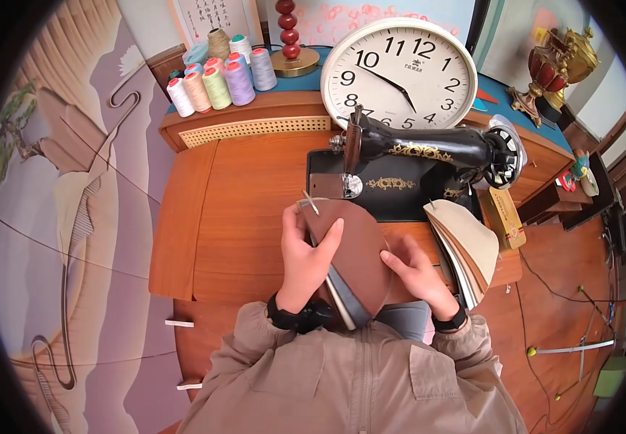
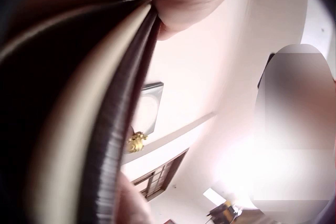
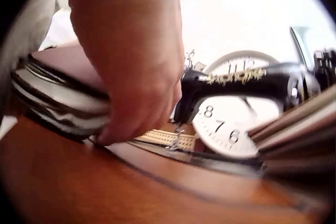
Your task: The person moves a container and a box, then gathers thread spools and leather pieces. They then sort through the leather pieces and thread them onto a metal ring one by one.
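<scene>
Right hand [image 3: 137, 85] gripping a layered stack [image 3: 63, 98] of pieces
Wooden tabletop [image 3: 121, 187] below the grip; black sewing machine [image 3: 244, 82] and round clock [image 3: 223, 124] beyond it; another layered pile [image 3: 302, 129] farther right.

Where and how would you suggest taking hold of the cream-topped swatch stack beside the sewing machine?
Probably by the narrow corner of the cream-topped swatch stack, from the left, the side nearest the right hand, pinching across its layers. They converge at that corner but fan apart nearer the person, where a pinch might catch only some.
</scene>
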`<state>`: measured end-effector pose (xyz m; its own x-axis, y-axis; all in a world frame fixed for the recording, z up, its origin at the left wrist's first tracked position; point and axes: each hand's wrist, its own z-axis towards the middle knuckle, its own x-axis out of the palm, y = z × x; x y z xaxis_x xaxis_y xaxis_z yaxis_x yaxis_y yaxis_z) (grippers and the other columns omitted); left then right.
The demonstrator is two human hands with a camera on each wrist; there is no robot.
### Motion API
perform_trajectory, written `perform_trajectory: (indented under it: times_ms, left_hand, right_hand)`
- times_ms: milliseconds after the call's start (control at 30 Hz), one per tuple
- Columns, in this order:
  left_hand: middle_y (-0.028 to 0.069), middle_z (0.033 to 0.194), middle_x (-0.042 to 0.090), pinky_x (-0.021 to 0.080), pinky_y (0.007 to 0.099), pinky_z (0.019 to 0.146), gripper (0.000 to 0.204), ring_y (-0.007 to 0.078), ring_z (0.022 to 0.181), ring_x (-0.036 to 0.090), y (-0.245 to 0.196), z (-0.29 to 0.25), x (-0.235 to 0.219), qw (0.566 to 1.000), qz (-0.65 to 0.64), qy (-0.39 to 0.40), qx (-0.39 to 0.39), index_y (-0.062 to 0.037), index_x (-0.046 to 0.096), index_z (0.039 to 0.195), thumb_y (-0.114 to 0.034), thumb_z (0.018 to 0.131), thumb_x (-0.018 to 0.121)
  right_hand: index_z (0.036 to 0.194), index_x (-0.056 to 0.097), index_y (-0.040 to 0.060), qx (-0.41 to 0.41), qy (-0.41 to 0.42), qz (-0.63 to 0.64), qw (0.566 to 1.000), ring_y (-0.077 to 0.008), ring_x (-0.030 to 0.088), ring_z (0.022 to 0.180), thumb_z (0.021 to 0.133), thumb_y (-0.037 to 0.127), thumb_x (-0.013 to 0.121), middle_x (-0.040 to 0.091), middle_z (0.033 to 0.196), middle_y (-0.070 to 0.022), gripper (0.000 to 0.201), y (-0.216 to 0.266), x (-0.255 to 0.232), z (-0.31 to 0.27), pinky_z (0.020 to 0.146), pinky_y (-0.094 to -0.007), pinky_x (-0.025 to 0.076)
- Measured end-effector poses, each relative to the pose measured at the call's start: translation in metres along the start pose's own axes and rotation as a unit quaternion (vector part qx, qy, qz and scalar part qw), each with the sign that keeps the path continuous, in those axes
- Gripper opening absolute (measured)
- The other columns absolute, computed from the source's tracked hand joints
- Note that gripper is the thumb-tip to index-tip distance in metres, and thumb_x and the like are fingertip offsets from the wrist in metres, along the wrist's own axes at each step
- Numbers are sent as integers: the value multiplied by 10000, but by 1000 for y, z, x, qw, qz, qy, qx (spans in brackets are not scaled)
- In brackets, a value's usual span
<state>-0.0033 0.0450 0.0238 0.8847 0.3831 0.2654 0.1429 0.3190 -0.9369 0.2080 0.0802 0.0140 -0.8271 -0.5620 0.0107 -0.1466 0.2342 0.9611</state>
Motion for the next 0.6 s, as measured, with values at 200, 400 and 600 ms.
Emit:
perform_trajectory:
  times_ms: [200,400,600]
  left_hand:
    - [117,1151,626,512,300,877,464,149,1034,618,13,1,7,998,51,20,13,1,433,1242,-55,882,720]
    - [128,1240,600,460,306,982,535,146,1142,578,-6,-3,4,996,-40,73,-14,31,396,1374,-89,933,674]
    - [110,1266,605,441,302,1019,342,151,1178,566,-7,3,-7,993,-41,106,-6,34,484,1330,-39,1004,556]
  right_hand:
    - [1458,362,-36,-325,-53,-310,892,-415,393,1385,734,287,850,385,1477,-279,931,51,29,-5,1132,-452,348]
    - [1505,266,-34,-325,-65,-296,896,-432,370,1398,761,204,795,355,1495,-288,944,37,51,11,1143,-449,336]
    - [1455,381,-22,-354,-81,-262,894,-410,469,1327,844,80,696,428,1452,-245,696,44,44,10,1079,-419,413]
